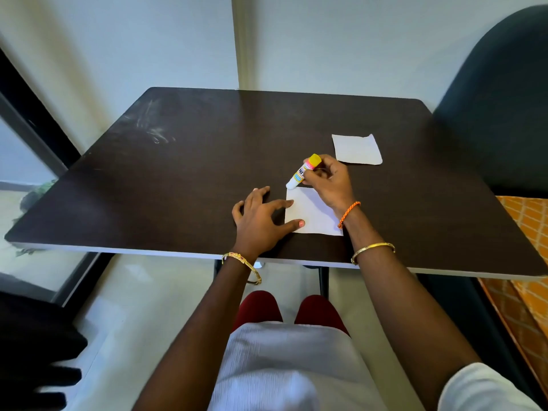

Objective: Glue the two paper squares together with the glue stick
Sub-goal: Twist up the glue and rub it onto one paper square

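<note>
A white paper square (314, 216) lies near the front edge of the dark table (184, 173). My left hand (261, 216) rests flat on its left side, index finger and thumb spread on the paper. My right hand (329, 180) grips a glue stick (302, 172) with a yellow end, tilted, its white tip touching the paper's far left corner. A second white paper square (357, 149) lies farther back and to the right, apart from both hands.
A dark chair back (498, 99) stands at the table's right, with an orange patterned cloth (522, 221) below it. White walls rise behind the table. My lap sits under the table's front edge.
</note>
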